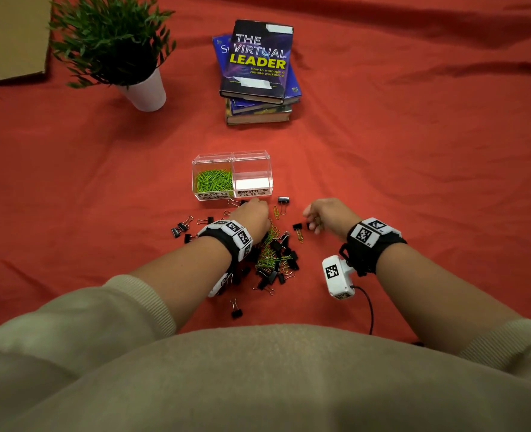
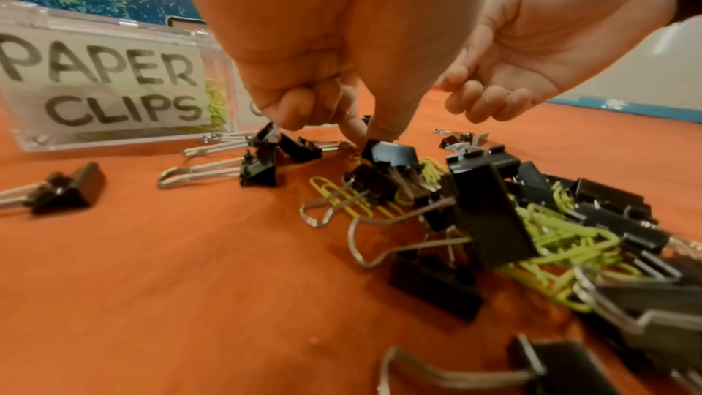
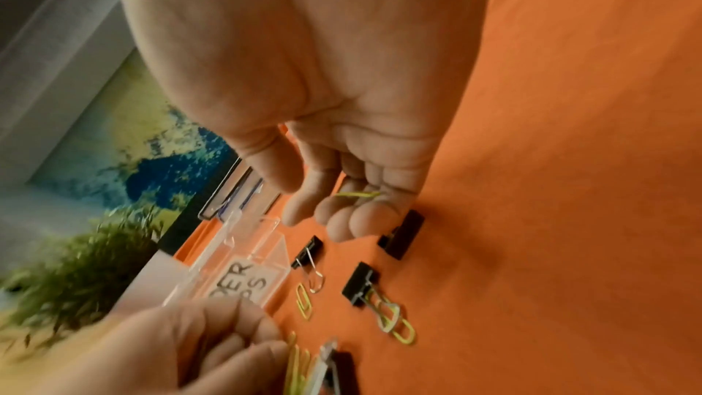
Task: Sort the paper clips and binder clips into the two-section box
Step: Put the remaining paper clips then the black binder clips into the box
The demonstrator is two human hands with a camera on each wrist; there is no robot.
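Observation:
The clear two-section box [image 1: 268,169] stands on the red cloth; its left section, labelled PAPER CLIPS [image 2: 102,83], holds green paper clips [image 1: 213,179], and the section labelled BINDER CLIPS shows none. A mixed pile [image 1: 273,257] of black binder clips and green paper clips lies in front of it. My left hand [image 2: 364,134] reaches down at the pile's far edge, thumb and forefinger pinching a black binder clip [image 2: 393,153]. My right hand [image 3: 334,215] hovers to the right of the box, its fingers curled round a green paper clip [image 3: 357,195].
Loose binder clips [image 1: 181,227] are scattered left of the pile, and others [image 3: 359,283] lie beneath my right hand. A stack of books [image 1: 258,73] and a potted plant [image 1: 114,48] stand behind the box. Cardboard [image 1: 8,35] lies at the far left.

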